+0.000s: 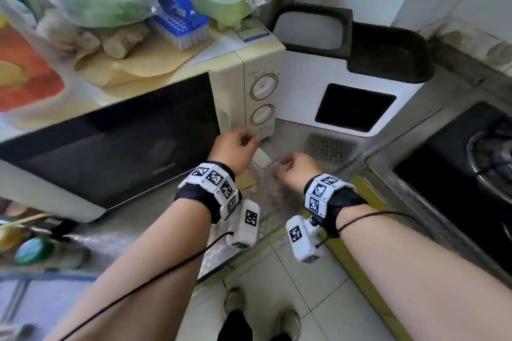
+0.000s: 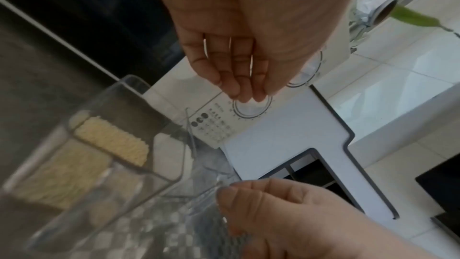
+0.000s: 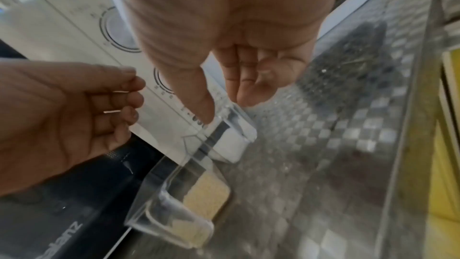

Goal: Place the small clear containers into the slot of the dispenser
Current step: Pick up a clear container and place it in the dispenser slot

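Here, clear container (image 3: 231, 141) of white powder, another (image 3: 189, 212) of beige grains

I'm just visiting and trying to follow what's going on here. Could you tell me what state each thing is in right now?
Dispenser: upright on the counter, slot open, nothing visible inside.
Container with white powder: on the counter, uncovered, right hand's thumb touching its rim.
Container with yellowish grains: on the counter, uncovered, untouched.
Left hand: loosely curled, holding nothing.
Microwave: door closed.
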### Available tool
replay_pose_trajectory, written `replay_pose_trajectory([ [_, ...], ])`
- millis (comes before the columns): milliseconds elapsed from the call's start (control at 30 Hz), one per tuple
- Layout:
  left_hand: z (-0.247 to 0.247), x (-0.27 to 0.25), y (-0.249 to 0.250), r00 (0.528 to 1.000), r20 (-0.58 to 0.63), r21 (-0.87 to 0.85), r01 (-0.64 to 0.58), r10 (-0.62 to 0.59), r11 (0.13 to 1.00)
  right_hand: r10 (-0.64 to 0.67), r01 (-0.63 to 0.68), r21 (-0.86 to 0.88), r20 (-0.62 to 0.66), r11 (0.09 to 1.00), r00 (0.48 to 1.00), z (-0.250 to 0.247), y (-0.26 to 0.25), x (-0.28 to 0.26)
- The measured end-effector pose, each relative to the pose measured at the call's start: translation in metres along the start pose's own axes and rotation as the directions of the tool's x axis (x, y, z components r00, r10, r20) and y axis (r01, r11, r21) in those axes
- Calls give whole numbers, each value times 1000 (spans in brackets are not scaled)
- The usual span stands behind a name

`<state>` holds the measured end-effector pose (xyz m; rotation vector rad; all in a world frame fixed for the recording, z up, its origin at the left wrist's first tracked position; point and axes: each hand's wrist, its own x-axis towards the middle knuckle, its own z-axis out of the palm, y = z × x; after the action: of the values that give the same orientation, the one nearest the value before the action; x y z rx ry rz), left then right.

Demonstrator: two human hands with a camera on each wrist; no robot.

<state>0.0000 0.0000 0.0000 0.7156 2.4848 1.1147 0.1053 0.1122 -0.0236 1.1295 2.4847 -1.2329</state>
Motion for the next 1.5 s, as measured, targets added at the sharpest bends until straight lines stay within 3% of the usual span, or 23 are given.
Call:
replay_pose_trajectory([
  [300,10,0,-14,999,3,-46,38,-38,998,-23,36,127,-103,991,994,26,7,18],
  [567,18,13,22,998,45,-127,-31,37,991,3,38,193,-206,980,979,-5,16,12],
  [867,42,34,88,978,45,-129,-197,205,972,139,46,360,-471,932,871,-68,33,4],
  [1067,49,55,114,952,-41,-121,-306,303,944,199,34,409,-514,912,834,-87,40,5],
  [1267,42,70,128,926,-101,-5,-367,364,930,241,74,535,-494,841,835,-87,34,11],
  [1500,39,88,126,931,115,262,-366,347,893,279,74,578,-497,813,822,-79,27,16],
])
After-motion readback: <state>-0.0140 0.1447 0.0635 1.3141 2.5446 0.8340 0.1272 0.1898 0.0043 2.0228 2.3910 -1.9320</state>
